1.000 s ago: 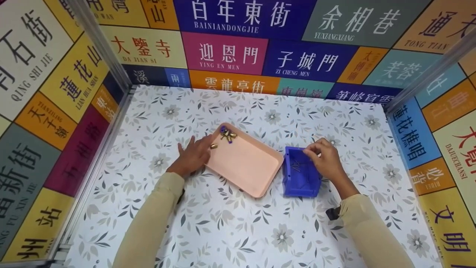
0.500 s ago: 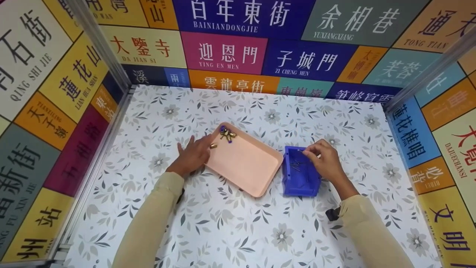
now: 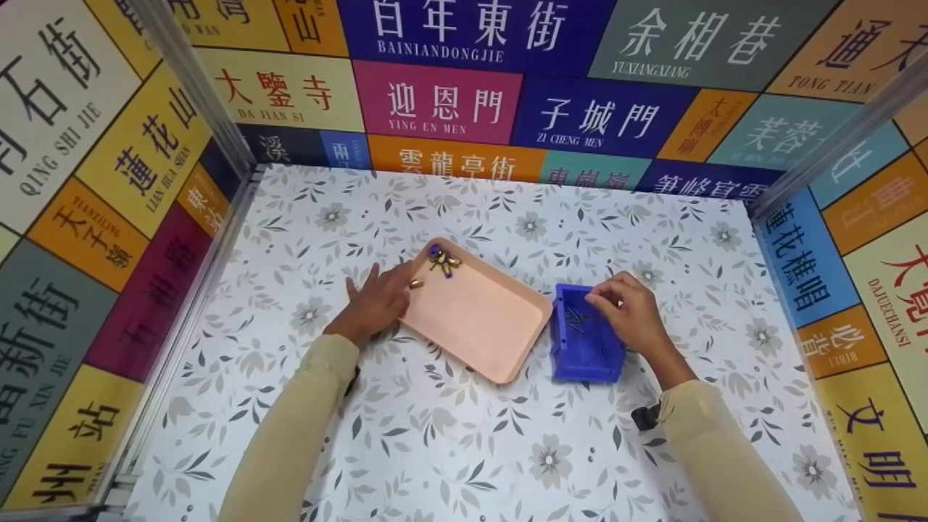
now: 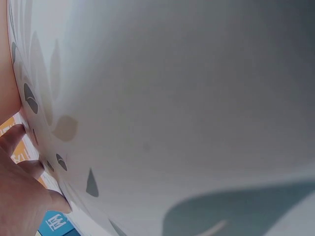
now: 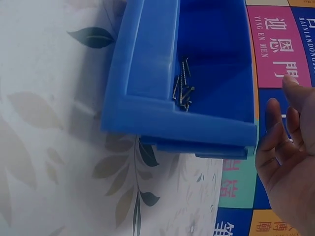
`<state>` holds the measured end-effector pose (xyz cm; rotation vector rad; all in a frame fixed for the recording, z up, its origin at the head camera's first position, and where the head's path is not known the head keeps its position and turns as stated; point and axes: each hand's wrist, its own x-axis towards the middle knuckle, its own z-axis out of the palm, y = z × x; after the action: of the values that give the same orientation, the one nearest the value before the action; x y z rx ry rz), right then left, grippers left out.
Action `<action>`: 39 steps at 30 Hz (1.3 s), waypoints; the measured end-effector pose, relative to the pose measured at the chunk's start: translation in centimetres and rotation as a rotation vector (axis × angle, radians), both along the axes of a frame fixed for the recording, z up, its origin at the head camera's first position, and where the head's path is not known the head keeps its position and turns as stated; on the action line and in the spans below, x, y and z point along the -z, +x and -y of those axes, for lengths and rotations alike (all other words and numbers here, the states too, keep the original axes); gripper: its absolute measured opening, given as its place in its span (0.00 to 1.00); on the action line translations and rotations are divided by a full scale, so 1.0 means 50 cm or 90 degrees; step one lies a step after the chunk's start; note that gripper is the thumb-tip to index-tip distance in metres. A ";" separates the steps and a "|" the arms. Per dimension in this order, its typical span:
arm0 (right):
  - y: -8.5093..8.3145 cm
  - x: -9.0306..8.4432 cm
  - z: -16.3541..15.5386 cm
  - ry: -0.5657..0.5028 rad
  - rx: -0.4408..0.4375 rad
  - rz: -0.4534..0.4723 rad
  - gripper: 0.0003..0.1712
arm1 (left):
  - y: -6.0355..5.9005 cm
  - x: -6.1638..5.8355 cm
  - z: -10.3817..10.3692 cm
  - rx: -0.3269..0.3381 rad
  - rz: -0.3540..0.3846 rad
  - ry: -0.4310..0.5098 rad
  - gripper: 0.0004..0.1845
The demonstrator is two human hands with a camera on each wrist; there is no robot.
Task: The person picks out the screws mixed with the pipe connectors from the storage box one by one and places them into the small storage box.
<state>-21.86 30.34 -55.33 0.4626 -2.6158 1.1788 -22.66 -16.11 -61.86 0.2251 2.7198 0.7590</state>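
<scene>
Blue bin (image 3: 584,341) of screws (image 5: 182,87) sits under right hand (image 3: 629,310).

A worktop (image 3: 464,449) covered in white paper with grey leaves and flowers fills the space. Three walls (image 3: 435,101) enclose it, tiled with bright panels bearing Chinese street names in large characters. Metal corner posts (image 3: 196,87) join the walls.

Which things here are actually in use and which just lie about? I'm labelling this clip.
In use:
right hand over the blue bin
dark screws in that bin
left hand resting against the pink tray

Lying about:
brass and blue bits in the tray's far corner
</scene>
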 end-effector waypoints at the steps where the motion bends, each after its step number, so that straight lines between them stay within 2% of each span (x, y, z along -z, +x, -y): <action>1: -0.001 0.000 0.002 -0.004 -0.004 0.001 0.05 | 0.000 0.000 0.000 -0.001 0.000 0.000 0.31; 7: -0.009 0.000 0.024 -0.031 -0.030 0.020 0.06 | 0.000 -0.001 -0.002 0.001 -0.010 0.006 0.32; 13: -0.019 -0.001 0.063 -0.049 -0.049 0.022 0.07 | -0.002 0.001 -0.005 -0.010 0.002 0.006 0.32; 18: -0.030 -0.001 0.099 -0.035 -0.079 0.006 0.10 | -0.002 0.004 -0.006 -0.014 0.008 -0.002 0.32; 22: -0.040 -0.002 0.130 -0.024 -0.109 0.000 0.14 | -0.002 0.003 -0.005 -0.018 0.005 0.014 0.31; 29: -0.060 -0.005 0.193 -0.023 -0.139 -0.004 0.14 | -0.003 0.001 -0.004 -0.020 0.002 0.010 0.31; 33: -0.069 -0.005 0.228 -0.022 -0.157 0.027 0.16 | -0.003 0.005 -0.002 -0.011 -0.003 0.008 0.32; 39: -0.086 -0.002 0.279 0.020 -0.178 0.108 0.22 | -0.003 0.007 0.002 -0.001 -0.006 0.023 0.31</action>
<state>-26.15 16.40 -55.24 0.7892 -2.7839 1.3126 -22.81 -16.21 -62.22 0.2355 2.7171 0.8091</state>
